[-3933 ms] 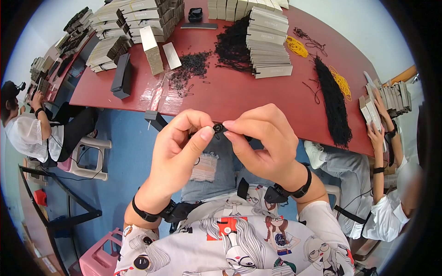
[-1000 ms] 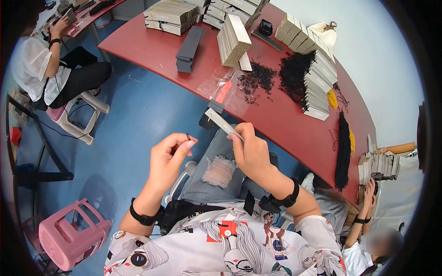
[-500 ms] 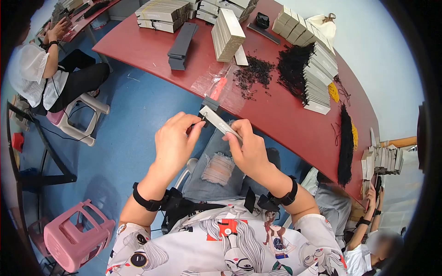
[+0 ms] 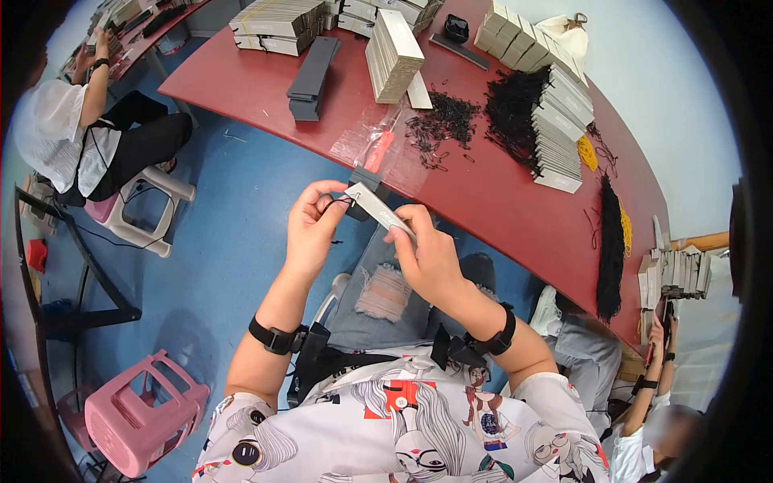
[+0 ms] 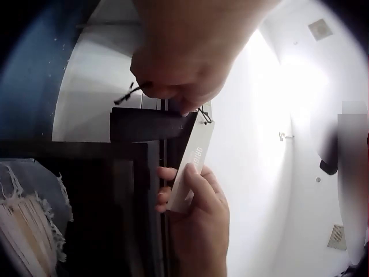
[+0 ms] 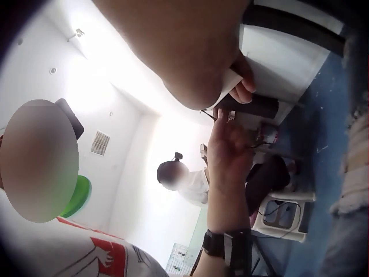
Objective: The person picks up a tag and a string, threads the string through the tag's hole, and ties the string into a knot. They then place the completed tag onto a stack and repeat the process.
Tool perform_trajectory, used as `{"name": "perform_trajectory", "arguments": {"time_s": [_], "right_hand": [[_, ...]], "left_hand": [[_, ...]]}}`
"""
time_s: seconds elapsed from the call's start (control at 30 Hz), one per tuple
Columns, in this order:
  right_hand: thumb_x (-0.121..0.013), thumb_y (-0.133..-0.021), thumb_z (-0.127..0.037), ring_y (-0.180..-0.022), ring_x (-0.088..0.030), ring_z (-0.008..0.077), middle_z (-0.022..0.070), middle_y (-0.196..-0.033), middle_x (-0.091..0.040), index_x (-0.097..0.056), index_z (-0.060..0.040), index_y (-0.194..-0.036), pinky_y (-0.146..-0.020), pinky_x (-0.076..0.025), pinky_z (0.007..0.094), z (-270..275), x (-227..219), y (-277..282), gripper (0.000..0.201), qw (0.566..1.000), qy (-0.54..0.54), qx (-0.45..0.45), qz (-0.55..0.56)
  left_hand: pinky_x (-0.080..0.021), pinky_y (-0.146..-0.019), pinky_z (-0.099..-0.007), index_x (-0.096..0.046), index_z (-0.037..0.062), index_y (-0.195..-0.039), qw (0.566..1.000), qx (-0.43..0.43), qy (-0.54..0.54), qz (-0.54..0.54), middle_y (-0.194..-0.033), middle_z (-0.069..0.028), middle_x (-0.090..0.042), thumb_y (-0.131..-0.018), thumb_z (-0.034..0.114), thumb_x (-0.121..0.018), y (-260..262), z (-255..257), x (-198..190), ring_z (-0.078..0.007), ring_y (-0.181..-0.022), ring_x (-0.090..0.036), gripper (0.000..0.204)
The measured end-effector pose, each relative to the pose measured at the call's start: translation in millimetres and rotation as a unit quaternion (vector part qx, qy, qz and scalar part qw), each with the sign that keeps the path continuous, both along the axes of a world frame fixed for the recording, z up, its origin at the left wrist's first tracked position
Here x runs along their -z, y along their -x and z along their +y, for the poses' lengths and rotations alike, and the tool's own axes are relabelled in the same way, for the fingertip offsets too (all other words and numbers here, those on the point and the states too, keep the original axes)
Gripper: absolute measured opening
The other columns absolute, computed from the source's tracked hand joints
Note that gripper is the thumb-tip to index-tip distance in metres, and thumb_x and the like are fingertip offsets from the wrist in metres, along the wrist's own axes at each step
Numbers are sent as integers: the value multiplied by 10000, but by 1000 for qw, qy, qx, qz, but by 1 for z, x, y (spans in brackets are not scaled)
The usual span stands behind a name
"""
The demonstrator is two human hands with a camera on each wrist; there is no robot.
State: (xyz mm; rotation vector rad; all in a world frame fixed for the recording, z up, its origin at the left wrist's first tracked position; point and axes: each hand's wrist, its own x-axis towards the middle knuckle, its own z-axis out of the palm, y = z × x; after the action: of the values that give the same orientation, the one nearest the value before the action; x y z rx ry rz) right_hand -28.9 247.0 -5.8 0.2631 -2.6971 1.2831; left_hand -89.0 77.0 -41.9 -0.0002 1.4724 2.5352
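My right hand (image 4: 431, 253) grips a pale grey card tag (image 4: 375, 208) by its lower end, thumb across the printed face. My left hand (image 4: 310, 229) is at the tag's far end and pinches a thin black cord (image 5: 205, 116) there. In the left wrist view the cord lies at the tag's top corner, and its knotted tail (image 5: 130, 95) sticks out on the other side of the hand. Behind the tag's far end, a dark block (image 4: 366, 179) stands at the table edge. The left fingertips are partly hidden in the wrist views.
On the red table (image 4: 258, 101) lie small black pin-like pieces (image 4: 439, 121), a black cord bundle (image 4: 515, 105) and stacked tags (image 4: 555, 145). A card stack (image 4: 394, 56) stands beside dark grey strips (image 4: 314, 80). A pink stool (image 4: 145, 410) is at lower left. Other people sit on both sides.
Earliest, both hands pinched a small black thing together. Later the right hand holds the tag, and the left hand has come up from lower left to the tag's far end with the cord.
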Motion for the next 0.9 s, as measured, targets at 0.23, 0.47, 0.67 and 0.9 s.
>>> {"name": "perform_trajectory", "arguments": {"time_s": [0.23,0.47,0.67,0.9], "right_hand": [[-502,-880,-89,-636,-640,310,114,-711,-634,-442,-46,-1041,-548,-489,384,2,2,4,177,1000,13,-1,8],[-494,-887,-95,-638,-641,308,118,-716,-635,-441,-41,-1038,-552,-491,385,3,3,4,170,1000,21,2,-2],[-490,-893,-107,-637,-640,309,117,-723,-637,-442,-43,-1041,-552,-491,382,2,5,5,169,1000,18,2,-6],[-493,-888,-105,-644,-640,318,126,-713,-634,-440,-42,-1045,-557,-488,396,3,5,6,178,999,33,-3,-3]], "left_hand": [[-233,-467,-189,-595,41,-851,953,-63,263,136,-580,96,-339,-763,17,-686,2,2,15,-7,-530,-297,128],[-210,-458,-185,-588,44,-857,956,-89,243,135,-570,103,-333,-762,2,-694,7,6,26,-3,-509,-277,149],[-216,-453,-180,-601,44,-870,962,-103,211,138,-561,105,-358,-767,-8,-686,6,8,27,4,-505,-292,143],[-234,-465,-168,-620,32,-871,975,-56,190,96,-588,104,-411,-794,11,-667,0,14,35,3,-517,-315,93]]}}
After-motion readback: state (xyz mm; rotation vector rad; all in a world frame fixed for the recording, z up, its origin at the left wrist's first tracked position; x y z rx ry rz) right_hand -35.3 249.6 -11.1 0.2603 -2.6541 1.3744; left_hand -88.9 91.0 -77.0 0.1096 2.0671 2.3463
